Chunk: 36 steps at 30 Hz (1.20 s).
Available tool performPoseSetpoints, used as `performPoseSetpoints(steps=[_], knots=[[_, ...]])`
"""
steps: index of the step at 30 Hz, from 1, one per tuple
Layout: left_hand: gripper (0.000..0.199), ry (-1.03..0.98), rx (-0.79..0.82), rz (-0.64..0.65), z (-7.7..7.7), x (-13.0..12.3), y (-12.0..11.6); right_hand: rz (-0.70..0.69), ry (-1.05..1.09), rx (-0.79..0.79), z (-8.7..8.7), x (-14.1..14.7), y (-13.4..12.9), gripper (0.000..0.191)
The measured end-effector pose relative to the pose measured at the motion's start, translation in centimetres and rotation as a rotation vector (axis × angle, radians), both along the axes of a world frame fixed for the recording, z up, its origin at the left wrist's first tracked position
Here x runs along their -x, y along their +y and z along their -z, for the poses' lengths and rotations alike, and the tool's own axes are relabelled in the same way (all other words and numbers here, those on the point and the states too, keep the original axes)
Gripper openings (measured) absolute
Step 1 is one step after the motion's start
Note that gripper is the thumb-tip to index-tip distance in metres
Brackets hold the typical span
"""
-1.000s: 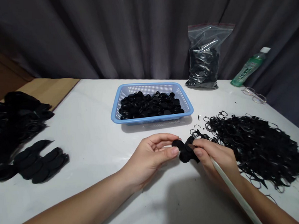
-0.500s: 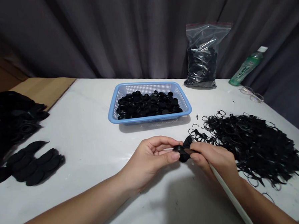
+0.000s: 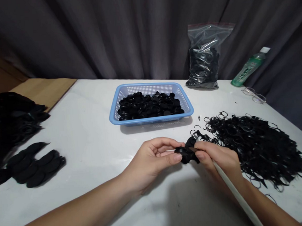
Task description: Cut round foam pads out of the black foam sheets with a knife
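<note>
Near the table's middle, your left hand (image 3: pixel 150 157) pinches a ragged black rubber piece (image 3: pixel 187 155) between thumb and fingers. Your right hand (image 3: pixel 218 158) grips a long white-handled knife (image 3: pixel 236 194), its tip touching the piece, handle slanting near-right.

Soft, even light, likely from overhead and slightly beyond the work, fairly bright on the glossy white tabletop (image 3: pixel 86 136) and dimmer on the dark grey pleated curtain (image 3: pixel 111 34). Pale glare streaks the table near the left hand (image 3: pixel 149 158). The blue plastic mesh basket (image 3: pixel 144 85) throws a grey shadow toward the viewer; a broad, soft-edged shadow lies below the right hand (image 3: pixel 219 160). The small black piece (image 3: pixel 187 155) between both hands loses detail to darkness, as does the long white tool handle (image 3: pixel 236 189) to brightness. Wide-angle bowing curves the table's far edge; fine detail looks slightly soft, without heavy blur.
</note>
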<state>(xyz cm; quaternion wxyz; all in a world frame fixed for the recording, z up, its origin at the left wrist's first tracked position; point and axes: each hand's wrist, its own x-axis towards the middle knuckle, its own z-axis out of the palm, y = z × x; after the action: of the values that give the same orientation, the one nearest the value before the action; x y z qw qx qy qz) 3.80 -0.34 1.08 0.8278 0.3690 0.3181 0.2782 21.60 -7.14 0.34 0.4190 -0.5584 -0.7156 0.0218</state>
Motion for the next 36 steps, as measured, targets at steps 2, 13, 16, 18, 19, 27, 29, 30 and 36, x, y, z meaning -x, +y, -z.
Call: performPoseSetpoints(steps=[2, 13, 16, 18, 19, 27, 29, 30, 36], knots=[[0.017, 0.003, -0.001, 0.003, 0.0, 0.1, -0.1, 0.005, 0.005, 0.002, 0.0, 0.1, -0.1, 0.027], [0.03, 0.081, -0.061, -0.331, -0.9, 0.6, 3.2, 0.377, -0.223, 0.167, 0.1, -4.6, 1.7, 0.036], [0.016, 0.109, -0.15, -0.506, -1.2, 1.4, 4.9, 0.452, -0.337, 0.299, 0.9, -6.7, 2.5, 0.038], [0.016, 0.1, -0.186, -0.538, -1.3, 1.7, 5.6, 0.448, -0.374, 0.354, 1.6, -7.6, 2.8, 0.034], [0.02, 0.088, -0.201, -0.529, -1.4, 1.9, 5.7, 0.444, -0.38, 0.374, 2.0, -7.8, 2.9, 0.032], [0.015, 0.278, -0.418, -0.124, -0.3, 1.8, 4.0, 0.459, -0.419, 0.442, 4.0, -8.6, 3.4, 0.029], [0.021, 0.341, -0.465, 0.095, 0.2, 1.7, 3.2, 0.457, -0.414, 0.432, 4.3, -8.7, 3.5, 0.03], [0.025, 0.371, -0.504, 0.194, 0.4, 1.6, 2.9, 0.459, -0.41, 0.424, 4.3, -8.7, 3.5, 0.03], [0.032, 0.588, -0.821, 0.424, 0.3, 1.4, 1.9, 0.455, -0.321, 0.303, 3.6, -7.8, 3.6, 0.036]])
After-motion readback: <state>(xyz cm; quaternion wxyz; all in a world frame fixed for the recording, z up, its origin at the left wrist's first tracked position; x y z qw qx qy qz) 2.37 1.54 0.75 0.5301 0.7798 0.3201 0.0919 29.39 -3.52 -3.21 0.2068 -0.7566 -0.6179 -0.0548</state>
